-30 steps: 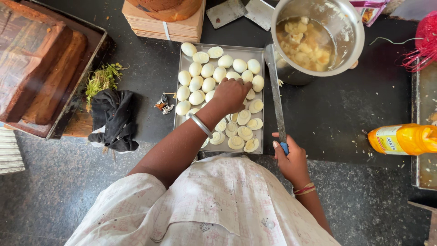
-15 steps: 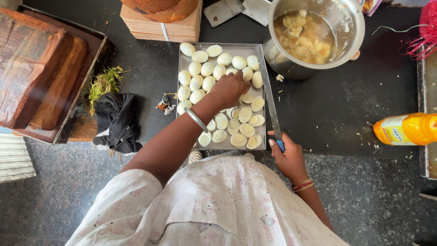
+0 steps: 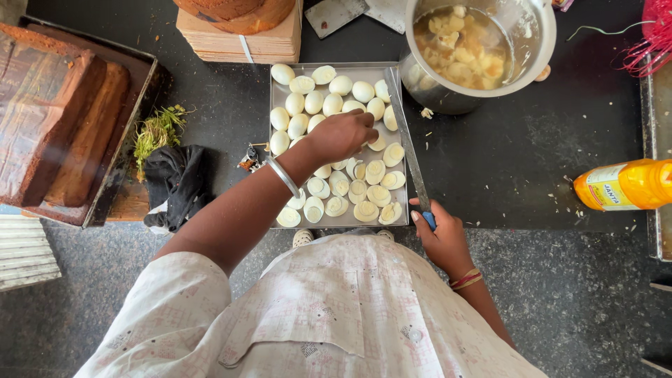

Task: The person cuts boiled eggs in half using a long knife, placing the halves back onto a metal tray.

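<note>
A flat metal tray (image 3: 336,69) on the dark counter holds several peeled whole eggs (image 3: 313,102) at its far end and several halved eggs (image 3: 365,191) at its near end. My left hand (image 3: 341,134) reaches over the middle of the tray with its fingers curled down onto an egg; whether it grips it I cannot tell. My right hand (image 3: 439,234) is closed on the blue handle of a long knife (image 3: 406,147), whose blade lies along the tray's right edge.
A steel pot (image 3: 483,52) with pale chunks in liquid stands right of the tray. An orange bottle (image 3: 625,185) lies at the right. At left are a black cloth (image 3: 175,183), green herbs (image 3: 155,131), brown loaves in a tray (image 3: 63,119) and a wooden block (image 3: 238,31).
My left hand has stayed over the middle of the tray, shifting slightly. The knife stays along the tray's right edge in my right hand.
</note>
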